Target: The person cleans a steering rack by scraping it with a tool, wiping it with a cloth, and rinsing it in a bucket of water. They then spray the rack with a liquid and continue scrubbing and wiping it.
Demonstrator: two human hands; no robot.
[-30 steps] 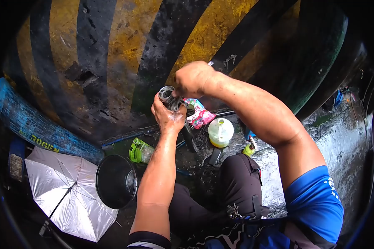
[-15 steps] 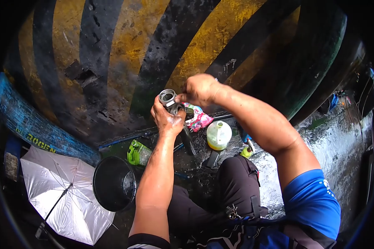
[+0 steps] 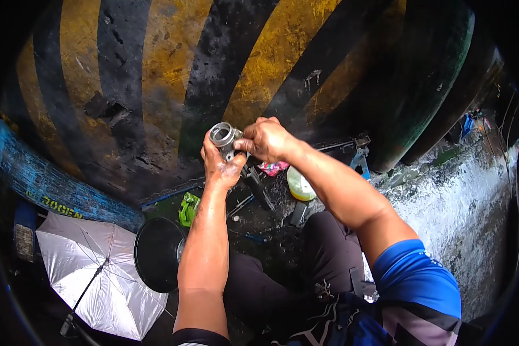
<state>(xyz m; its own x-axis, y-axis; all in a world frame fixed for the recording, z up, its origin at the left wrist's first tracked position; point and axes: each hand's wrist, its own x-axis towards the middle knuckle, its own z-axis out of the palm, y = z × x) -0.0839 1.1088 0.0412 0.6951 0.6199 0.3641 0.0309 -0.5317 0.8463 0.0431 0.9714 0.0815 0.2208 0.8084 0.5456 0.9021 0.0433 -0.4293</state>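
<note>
Head view, looking down on a person seated on wet ground [image 3: 444, 202] before a wall painted in yellow and black stripes [image 3: 213, 57]. Left hand [image 3: 219, 164]: raised in front of the wall, fingers wrapped closely round the lower body of a grey metal fitting [image 3: 222, 135], which is held tilted with its round open end facing up and to the left. Right hand [image 3: 265, 139]: just beside the left, fingers curled in a narrow pinch, with the fingertips [image 3: 240, 144] pressed against the side of the fitting; whether a small tool lies inside this hand cannot be told. The fitting thus sits between both hands, above the clutter on the ground. Below the hands: a pink patterned cloth [image 3: 273, 167], a pale yellow-green jug [image 3: 299, 185] partly hidden by the right forearm, and a green bottle [image 3: 187, 207] beside the left forearm. Lower left: a black round basin [image 3: 155, 254] next to an opened silver umbrella [image 3: 98, 282]. Far left: a blue cylinder [image 3: 46, 184] with yellow lettering, lying at the foot of the wall. Right of the jug: a blue clamp-like tool [image 3: 360, 158].
</note>
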